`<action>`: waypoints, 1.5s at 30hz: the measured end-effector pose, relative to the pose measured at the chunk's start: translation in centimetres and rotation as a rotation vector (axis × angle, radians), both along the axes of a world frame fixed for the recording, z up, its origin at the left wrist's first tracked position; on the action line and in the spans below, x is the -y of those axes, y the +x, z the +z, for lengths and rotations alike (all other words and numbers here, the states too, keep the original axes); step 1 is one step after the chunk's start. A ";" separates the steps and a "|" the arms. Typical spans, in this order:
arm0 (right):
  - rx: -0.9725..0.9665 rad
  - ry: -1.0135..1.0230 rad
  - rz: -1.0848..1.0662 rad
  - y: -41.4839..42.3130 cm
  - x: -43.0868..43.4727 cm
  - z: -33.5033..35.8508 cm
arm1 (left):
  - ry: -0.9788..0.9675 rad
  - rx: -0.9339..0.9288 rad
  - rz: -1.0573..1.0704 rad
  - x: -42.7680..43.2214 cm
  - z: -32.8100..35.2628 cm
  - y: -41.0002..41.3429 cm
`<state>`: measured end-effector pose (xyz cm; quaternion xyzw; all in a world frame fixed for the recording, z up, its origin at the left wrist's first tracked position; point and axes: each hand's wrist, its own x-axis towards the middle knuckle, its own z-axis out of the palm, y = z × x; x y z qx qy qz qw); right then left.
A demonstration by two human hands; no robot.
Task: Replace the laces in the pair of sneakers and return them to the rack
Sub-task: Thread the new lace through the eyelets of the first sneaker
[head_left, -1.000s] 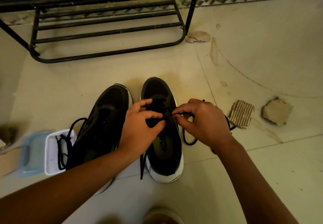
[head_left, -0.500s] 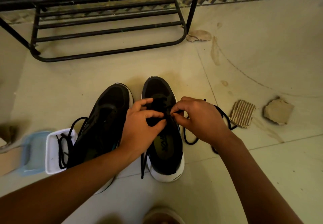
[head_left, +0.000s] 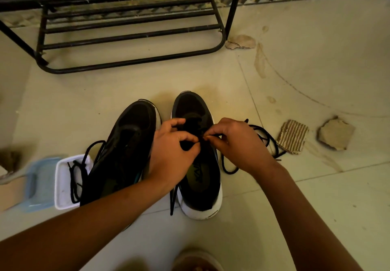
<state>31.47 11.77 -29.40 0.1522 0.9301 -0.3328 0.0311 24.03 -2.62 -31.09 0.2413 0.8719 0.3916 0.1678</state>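
Two black sneakers with white soles stand side by side on the floor, toes pointing away from me. My left hand (head_left: pixel 173 156) holds the eyelet area of the right sneaker (head_left: pixel 200 177), thumb and forefinger curled at the tongue. My right hand (head_left: pixel 238 144) pinches the end of a black lace (head_left: pixel 268 142) just above the eyelets; the rest of that lace loops on the floor to the right. The left sneaker (head_left: pixel 126 150) stands untouched. Another black lace (head_left: pixel 76 177) lies in a white tray (head_left: pixel 63 194) and trails over its edge.
A black metal shoe rack (head_left: pixel 130 36) stands against the far wall, its lower bars bare. A light blue lid (head_left: pixel 40 184) lies left of the tray. Cardboard scraps (head_left: pixel 293 136) and a stone piece (head_left: pixel 335 133) lie on the floor at right.
My right hand has moved left and closer to the eyelets, bringing the lace end up against my left fingers. The loose lace loop on the floor shifted slightly.
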 end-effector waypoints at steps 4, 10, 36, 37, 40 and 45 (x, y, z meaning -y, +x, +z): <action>-0.096 -0.054 -0.092 1.8 1.1 -1.2 | -0.012 0.007 -0.006 -0.2 0.3 0.1; -0.136 -0.127 -0.253 4.8 3.9 -2.9 | -0.027 -0.047 -0.096 0.2 0.4 0.0; -0.142 -0.017 -0.492 3.7 5.0 -3.4 | -0.757 0.404 -0.554 2.7 5.4 -11.6; -0.135 -0.012 -0.492 3.7 5.0 -3.4 | -0.906 0.339 -0.572 3.7 5.1 -12.4; -0.105 -0.001 -0.490 3.7 5.1 -3.4 | -0.962 0.402 -0.448 5.8 4.5 -13.4; -0.079 -0.024 -0.492 3.6 5.0 -3.4 | -1.019 -0.130 -0.602 4.6 4.7 -12.4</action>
